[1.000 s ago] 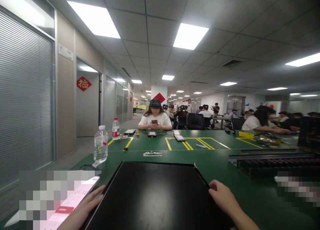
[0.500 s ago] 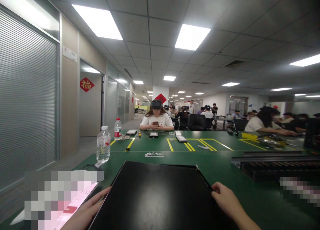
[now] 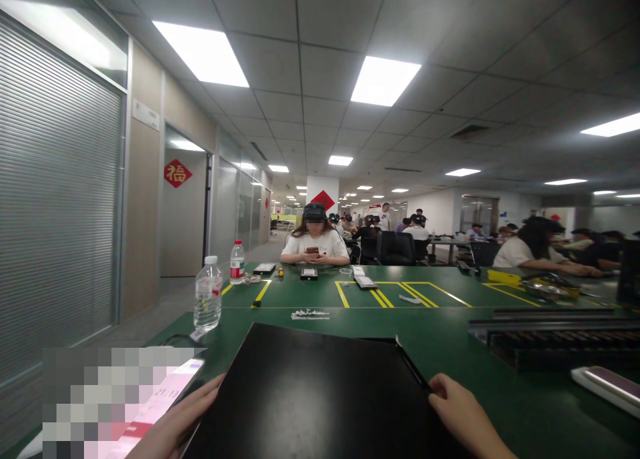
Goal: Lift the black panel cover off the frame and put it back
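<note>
A large flat black panel (image 3: 320, 392), seemingly a cover or case, fills the bottom centre of the head view, its near end cut off by the frame. Along its left edge lies my left hand (image 3: 187, 409), fingers fairly straight and pressed to the side. My right hand (image 3: 460, 412) has its fingers curled over the right edge, where a thin raised rim shows. The panel is held between both hands; the fingertips underneath are hidden. A lit screen (image 3: 167, 392), partly pixelated, is just beyond my left hand.
On the green table (image 3: 440, 352) stand a large water bottle (image 3: 207, 296) and a smaller bottle (image 3: 237, 262). White scraps (image 3: 310, 314) lie ahead. To the right are black slotted metal parts (image 3: 555, 342) and a phone-like device (image 3: 607, 387). A person (image 3: 315, 242) sits opposite.
The view has tilted up slightly, so the surroundings sit a little lower. Both hands keep their hold on the panel, which has barely shifted.
</note>
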A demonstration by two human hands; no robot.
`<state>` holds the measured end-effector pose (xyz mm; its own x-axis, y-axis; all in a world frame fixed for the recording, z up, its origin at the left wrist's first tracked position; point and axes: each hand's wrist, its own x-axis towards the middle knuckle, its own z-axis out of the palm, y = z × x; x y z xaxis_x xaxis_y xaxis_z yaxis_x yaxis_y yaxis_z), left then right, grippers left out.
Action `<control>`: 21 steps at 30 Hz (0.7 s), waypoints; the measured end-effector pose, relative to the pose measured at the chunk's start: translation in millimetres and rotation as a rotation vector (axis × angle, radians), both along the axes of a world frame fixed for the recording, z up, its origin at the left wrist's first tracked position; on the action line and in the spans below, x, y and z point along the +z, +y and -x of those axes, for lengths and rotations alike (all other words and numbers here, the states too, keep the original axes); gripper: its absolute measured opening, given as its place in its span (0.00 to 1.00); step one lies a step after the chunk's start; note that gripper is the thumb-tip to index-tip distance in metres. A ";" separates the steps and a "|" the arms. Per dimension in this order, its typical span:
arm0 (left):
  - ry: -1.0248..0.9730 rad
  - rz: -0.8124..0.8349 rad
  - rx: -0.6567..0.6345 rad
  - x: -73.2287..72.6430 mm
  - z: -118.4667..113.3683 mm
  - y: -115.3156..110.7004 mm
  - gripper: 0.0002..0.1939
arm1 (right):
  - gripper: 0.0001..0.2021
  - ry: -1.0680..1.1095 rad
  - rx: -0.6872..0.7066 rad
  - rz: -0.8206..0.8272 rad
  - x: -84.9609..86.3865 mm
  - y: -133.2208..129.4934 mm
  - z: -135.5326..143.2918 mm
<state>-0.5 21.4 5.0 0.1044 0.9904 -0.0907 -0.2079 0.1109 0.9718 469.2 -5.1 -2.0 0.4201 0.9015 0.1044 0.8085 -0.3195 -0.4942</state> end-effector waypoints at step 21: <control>-0.173 -0.055 0.089 -0.6 -4.4 0.7 0.28 | 0.25 0.113 0.029 -0.073 -9.9 3.0 -3.8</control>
<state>3.9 22.2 4.4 0.0258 0.9994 -0.0240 -0.3792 0.0320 0.9247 472.9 -2.2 -11.9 0.4064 0.9053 0.1232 0.7547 -0.2566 -0.6039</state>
